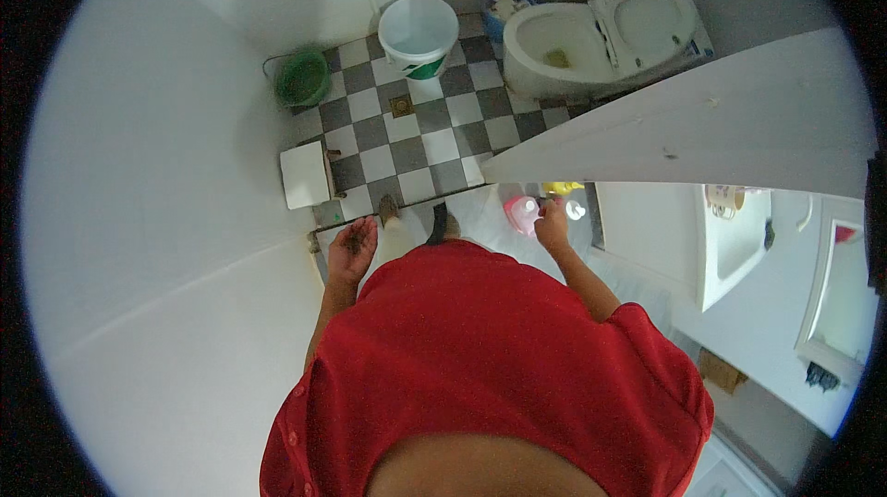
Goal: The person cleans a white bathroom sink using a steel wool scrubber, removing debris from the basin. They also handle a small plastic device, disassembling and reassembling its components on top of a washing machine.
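Observation:
My left hand (352, 247) is turned palm up by the doorway's left side, its fingers slightly curled. A dark clump of debris (356, 239), perhaps hair, lies in that palm. My right hand (551, 223) hangs low on the other side, with its fingers bent. Something small and dark shows at its fingertips, too unclear to name. Just left of that hand, a pink plastic bottle (520, 213) with a pale cap stands on the floor. A white-topped bottle (575, 210) is to its right, and a yellow container (563, 187) sits just beyond.
Ahead is a checkered tile floor (409, 150) with a drain (401, 106). Around it stand a white bucket (418, 29), green pail (303, 78), white stool (305, 175), blue bin (495, 26) and toilet (561, 46) with its lid up. A door (693, 123) juts in; a washbasin (741, 247) lies right.

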### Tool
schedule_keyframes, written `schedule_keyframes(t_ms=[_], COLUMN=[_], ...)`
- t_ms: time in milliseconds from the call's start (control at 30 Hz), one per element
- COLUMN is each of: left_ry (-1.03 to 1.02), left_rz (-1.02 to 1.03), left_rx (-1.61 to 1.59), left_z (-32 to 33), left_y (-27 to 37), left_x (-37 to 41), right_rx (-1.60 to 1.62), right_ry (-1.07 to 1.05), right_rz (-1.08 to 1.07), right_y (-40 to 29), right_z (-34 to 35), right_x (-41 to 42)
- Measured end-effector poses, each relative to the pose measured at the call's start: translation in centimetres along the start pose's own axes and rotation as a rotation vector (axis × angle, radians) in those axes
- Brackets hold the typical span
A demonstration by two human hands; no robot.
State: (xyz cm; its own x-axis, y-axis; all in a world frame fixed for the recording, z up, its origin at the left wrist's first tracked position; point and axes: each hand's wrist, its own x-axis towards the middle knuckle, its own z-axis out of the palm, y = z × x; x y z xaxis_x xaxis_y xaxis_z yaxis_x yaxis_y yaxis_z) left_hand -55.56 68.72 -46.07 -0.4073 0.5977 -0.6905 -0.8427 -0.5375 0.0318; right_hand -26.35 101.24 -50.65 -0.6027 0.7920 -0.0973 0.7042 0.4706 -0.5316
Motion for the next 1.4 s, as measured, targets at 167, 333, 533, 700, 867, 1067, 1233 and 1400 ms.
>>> schedule_keyframes(t_ms=[167,333,533,700,867,1067,1233,1400], left_ry=[0.097,0.036,-0.091,-0.045,0.027,-0.03,-0.085,-0.214], left_rz=[-0.039,-0.044,-0.059,-0.189,-0.283,-0.297,-0.397,-0.448], left_rx=[0.101,0.288,0.667,0.625,0.497,0.652,0.614,0.93], left_z=[3.5,9.0,10.7,12.3,15.1,18.1,23.6,32.7], left_y=[4.2,8.7,13.8,15.1,13.9,11.8,7.4,2.2], left_x=[5.1,9.3,13.6,16.2,19.2,25.6,31.0,40.0], right_rx=[-0.041,-0.054,-0.052,0.0,0.023,-0.122,0.184,0.712], right_ry=[0.03,-0.003,0.056,0.002,-0.193,-0.354,-0.181,-0.074], right_rz=[0.299,0.449,0.475,0.473,0.608,0.41,0.683,0.732], right_y=[-1.1,-4.4,-9.2,-10.4,-7.7,-3.5,-3.4,5.6], right_z=[1.3,3.9,7.6,9.4,11.1,11.8,9.5,17.9], right_x=[-0.5,-2.1,-1.6,-1.7,-2.6,1.8,7.8,1.9])
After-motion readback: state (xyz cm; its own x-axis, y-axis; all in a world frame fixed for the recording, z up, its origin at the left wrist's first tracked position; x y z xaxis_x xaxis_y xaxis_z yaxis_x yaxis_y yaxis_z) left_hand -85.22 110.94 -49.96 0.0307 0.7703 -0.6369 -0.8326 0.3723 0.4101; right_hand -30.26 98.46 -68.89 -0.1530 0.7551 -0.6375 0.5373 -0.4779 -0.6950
